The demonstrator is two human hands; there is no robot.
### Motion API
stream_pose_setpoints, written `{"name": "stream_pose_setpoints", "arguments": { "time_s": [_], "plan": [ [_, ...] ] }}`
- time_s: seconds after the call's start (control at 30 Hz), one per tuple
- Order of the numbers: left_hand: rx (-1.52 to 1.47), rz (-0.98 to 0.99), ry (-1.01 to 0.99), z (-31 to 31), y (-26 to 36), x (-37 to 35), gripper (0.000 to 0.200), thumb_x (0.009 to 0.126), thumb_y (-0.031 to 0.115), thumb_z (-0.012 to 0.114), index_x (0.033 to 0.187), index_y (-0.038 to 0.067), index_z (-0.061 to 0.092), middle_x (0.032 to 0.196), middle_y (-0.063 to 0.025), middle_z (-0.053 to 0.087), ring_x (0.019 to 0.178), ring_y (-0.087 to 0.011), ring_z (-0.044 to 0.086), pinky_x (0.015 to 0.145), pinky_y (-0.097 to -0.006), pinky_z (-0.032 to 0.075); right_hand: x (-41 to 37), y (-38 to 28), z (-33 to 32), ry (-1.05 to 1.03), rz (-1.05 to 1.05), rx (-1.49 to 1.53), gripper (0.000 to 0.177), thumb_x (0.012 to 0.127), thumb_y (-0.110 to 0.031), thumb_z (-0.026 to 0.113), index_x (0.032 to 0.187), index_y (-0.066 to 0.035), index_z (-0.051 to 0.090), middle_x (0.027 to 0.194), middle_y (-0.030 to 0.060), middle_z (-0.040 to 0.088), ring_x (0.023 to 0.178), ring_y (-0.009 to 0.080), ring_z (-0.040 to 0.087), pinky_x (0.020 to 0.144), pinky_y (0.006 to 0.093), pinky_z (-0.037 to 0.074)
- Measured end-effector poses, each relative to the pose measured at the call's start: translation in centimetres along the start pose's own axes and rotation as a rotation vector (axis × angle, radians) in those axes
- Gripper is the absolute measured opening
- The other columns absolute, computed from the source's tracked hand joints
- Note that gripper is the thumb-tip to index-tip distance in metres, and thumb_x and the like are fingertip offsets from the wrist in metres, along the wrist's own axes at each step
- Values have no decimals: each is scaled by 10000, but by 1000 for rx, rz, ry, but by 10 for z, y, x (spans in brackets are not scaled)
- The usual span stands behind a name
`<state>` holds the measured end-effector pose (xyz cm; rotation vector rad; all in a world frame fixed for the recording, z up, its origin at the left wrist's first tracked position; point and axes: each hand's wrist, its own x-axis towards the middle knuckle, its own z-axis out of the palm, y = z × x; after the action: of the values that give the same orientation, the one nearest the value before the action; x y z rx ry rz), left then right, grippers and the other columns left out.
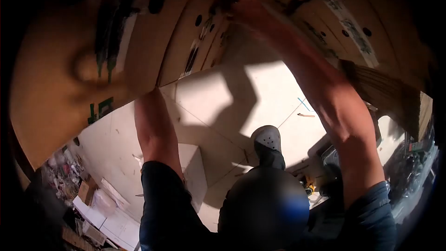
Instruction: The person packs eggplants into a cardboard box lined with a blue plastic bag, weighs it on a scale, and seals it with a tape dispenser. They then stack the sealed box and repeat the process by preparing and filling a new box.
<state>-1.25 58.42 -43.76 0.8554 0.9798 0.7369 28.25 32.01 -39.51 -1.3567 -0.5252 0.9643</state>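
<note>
Right hand [242,5]: fingers clamped over edge of flattened cardboard box [176,42], likely bracing raised sheet against tipping. Left hand hidden behind it, grip cannot tell. Grey clog [267,138] far below fingers.

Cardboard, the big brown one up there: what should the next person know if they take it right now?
The right hand grips an upper edge of the cardboard.
The left hand is hidden behind the cardboard; only the left arm shows, reaching up under it.
The cardboard is held up above the floor and the shoe.
Done: it is lifted.
Left: it is not yet set down.
</note>
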Motion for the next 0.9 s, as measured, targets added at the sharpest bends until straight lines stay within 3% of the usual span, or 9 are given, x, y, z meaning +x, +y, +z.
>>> {"name": "stream_pose_setpoints", "arguments": {
  "time_s": [0.1, 0.2, 0.37, 0.53, 0.67, 0.73, 0.83, 0.87, 0.9],
  "plan": [
    [3, 2, -11, 5, -1, 6, 829, 971, 629, 439, 1578, 99, 244, 1643, -111, 237, 1504, -343, 187, 1196, -552, 164, -5, 1, -1, -45, -92, 34, 369, 935, -269, 726, 1184, -6, 659, 1034, 80, 693, 901, 148, 602, 820, 349, 510],
    [5, -5, -9, 6, -1, 6, 832, 968, 630, 448, 1575, 96, 250, 1639, -114, 243, 1500, -350, 194, 1194, -558, 175, 1, 2, -3, -30, 44, 26, 389, 921, -314, 701, 1237, -95, 640, 953, 5, 632, 817, 103, 583, 734, 274, 507],
    [-15, -34, -3, 0, -7, -6, 837, 964, 631, 462, 1571, 91, 260, 1634, -119, 254, 1494, -362, 205, 1190, -569, 193, 13, 30, -35, -291, -42, 301, 489, 874, -336, 744, 1269, -75, 617, 1042, 49, 647, 955, 134, 603, 848, 315, 518],
    [-74, -103, 37, -3, -23, -42, 842, 959, 633, 477, 1567, 87, 270, 1629, -124, 264, 1488, -373, 216, 1186, -579, 211, -5, 33, -10, -148, -95, -426, 548, 876, -280, 683, 1346, -35, 541, 1131, 152, 636, 1045, 251, 610, 917, 376, 510],
    [-213, -206, 87, 35, -53, -96, 846, 956, 634, 489, 1563, 83, 279, 1624, -128, 272, 1483, -382, 225, 1182, -587, 226, -109, 42, 5, -240, -14, -921, 599, 877, -235, 634, 1407, -2, 480, 1203, 235, 627, 1117, 344, 616, 973, 425, 503],
    [-302, -245, 107, 65, -71, -118, 848, 954, 635, 494, 1561, 81, 283, 1622, -130, 276, 1481, -387, 230, 1181, -591, 233, -187, 34, 1, -337, 105, -902, 625, 878, -212, 609, 1438, 14, 450, 1239, 276, 623, 1152, 391, 619, 1001, 450, 499],
    [-435, -293, 160, 113, -94, -157, 851, 952, 636, 503, 1558, 79, 289, 1619, -133, 282, 1477, -394, 237, 1178, -597, 244, -317, 27, -35, -274, 329, -706, 514, 899, -228, 640, 1342, 16, 553, 1090, 282, 677, 1036, 381, 668, 905, 441, 526],
    [-472, -301, 179, 133, -97, -175, 852, 951, 636, 506, 1558, 78, 291, 1618, -134, 284, 1476, -396, 239, 1178, -599, 248, -357, 15, -48, -300, 482, -792, 584, 895, -227, 635, 1407, 23, 507, 1290, 280, 624, 1166, 399, 632, 1026, 419, 496],
    [-502, -305, 180, 146, -95, -185, 853, 950, 636, 509, 1557, 77, 293, 1617, -135, 286, 1475, -399, 241, 1177, -601, 251, -410, 37, -70, -215, 473, -826, 563, 903, -247, 655, 1388, 12, 533, 1277, 274, 632, 1156, 398, 637, 1008, 423, 502]
  ]
}}
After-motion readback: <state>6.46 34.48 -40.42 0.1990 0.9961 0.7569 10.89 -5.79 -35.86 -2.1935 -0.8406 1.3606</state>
